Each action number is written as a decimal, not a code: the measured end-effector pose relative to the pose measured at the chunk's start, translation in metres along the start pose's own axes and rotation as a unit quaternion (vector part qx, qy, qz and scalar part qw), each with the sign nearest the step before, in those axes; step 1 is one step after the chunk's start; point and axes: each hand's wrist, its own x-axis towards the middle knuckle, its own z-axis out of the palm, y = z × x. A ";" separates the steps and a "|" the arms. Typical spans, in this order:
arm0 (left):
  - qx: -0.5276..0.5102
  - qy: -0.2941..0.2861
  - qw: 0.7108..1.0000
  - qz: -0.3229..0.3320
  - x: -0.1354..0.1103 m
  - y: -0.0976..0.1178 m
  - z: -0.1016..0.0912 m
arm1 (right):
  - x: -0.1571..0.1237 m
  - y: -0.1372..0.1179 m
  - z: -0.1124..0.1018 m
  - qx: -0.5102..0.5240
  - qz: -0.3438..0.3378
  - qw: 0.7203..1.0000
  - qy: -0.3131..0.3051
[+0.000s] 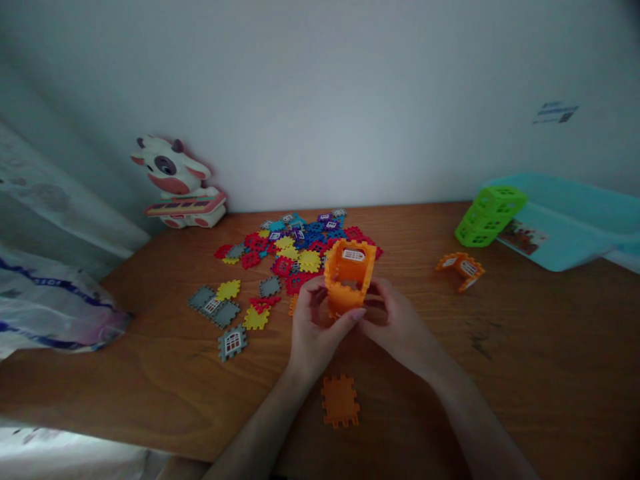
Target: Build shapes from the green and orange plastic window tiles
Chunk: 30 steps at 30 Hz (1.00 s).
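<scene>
Both hands hold an orange box of interlocking building tiles (346, 300) above the middle of the table. Its upper end is open, and a window sticker shows on an inner wall. My left hand (316, 327) grips its left side, thumb across the near face. On the right lower side, my right hand (393, 323) has its fingers closed on the box; some fingertips are hidden behind it. A single flat orange tile (341, 401) lies on the table below the hands. Off to the right sits a joined orange tile piece (461, 267) with window stickers.
Behind the hands spreads a pile of coloured tiles (310, 260), with grey tiles (233, 343) nearer left. A green tile tower (489, 217) leans by a pale blue bin (575, 233). A toy cow piano (183, 187) stands back left, a plastic bag (55, 307) at the left edge.
</scene>
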 end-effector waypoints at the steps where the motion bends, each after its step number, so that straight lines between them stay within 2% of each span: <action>1: 0.021 -0.011 1.000 0.013 0.000 0.000 -0.002 | 0.001 0.002 -0.005 0.013 0.004 1.000 0.004; 4: 0.089 -0.044 0.993 0.055 -0.001 0.003 -0.008 | 0.002 0.007 -0.016 0.040 0.026 0.999 0.009; 8: 0.135 -0.072 0.984 0.092 -0.002 0.007 -0.010 | 0.001 0.008 -0.027 0.046 0.044 0.998 -0.014; 10: 0.147 -0.054 0.983 0.093 -0.003 0.006 -0.009 | 0.001 0.006 -0.032 0.032 0.030 0.999 -0.021; 13: 0.162 0.014 0.983 0.087 -0.003 0.000 -0.008 | 0.001 0.003 -0.043 -0.004 0.010 1.000 0.004; 15: 0.174 0.034 0.982 0.070 -0.002 -0.007 -0.006 | 0.002 0.004 -0.054 -0.030 0.016 0.997 0.068; 17: 0.183 0.017 0.982 0.044 0.000 -0.013 -0.005 | 0.002 0.008 -0.070 -0.070 0.029 0.980 0.185; 19: 0.185 -0.018 0.982 0.008 0.003 -0.019 -0.003 | 0.001 0.017 -0.088 -0.141 0.039 0.934 0.327; 21: 0.182 -0.052 0.981 -0.035 0.005 -0.023 -0.001 | -0.001 0.030 -0.106 -0.252 0.038 0.874 0.414; 23: 0.180 -0.075 0.978 -0.072 0.008 -0.024 0.001 | -0.003 0.044 -0.120 -0.358 0.031 0.840 0.406; 25: 0.182 -0.085 0.976 -0.081 0.010 -0.022 0.003 | -0.004 0.058 -0.128 -0.411 0.054 0.831 0.371; 27: 0.191 -0.083 0.975 -0.076 0.012 -0.019 0.004 | -0.005 0.066 -0.130 -0.433 0.080 0.834 0.331; 30: 0.203 -0.064 0.974 -0.081 0.011 -0.016 0.005 | -0.006 0.066 -0.128 -0.435 0.111 0.849 0.278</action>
